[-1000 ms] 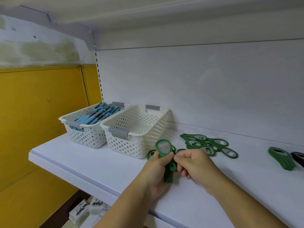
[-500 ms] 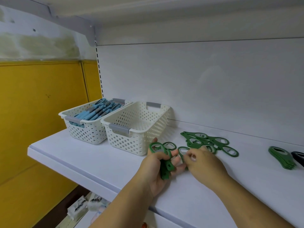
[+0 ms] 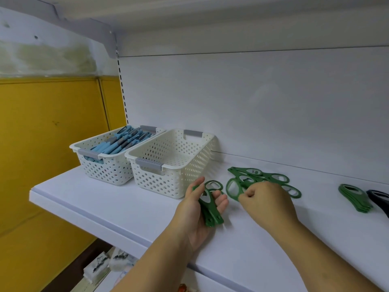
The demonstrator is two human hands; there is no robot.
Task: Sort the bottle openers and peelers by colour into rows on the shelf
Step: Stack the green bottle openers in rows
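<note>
Presently: the white shelf carries everything, and both hands work over its front half. Beyond the left hand stand two perforated baskets side by side. The nearer basket, just past the thumb, shows nothing inside. The farther basket holds blue peelers, one colour to one container.

Just beyond the right hand lies a loose green pile, its pieces overlapping and unsorted. Well out to that hand's right sits a squared green stack beside a dark opener (presumably rows already begun).

The left hand grasps a green bundle, thumb over and fingers under, handles aligned, probably so pieces gather into one neat stack. The right hand's curled fingers pinch the ringed opener at the pile's near edge, likely the next piece for the bundle.
</note>
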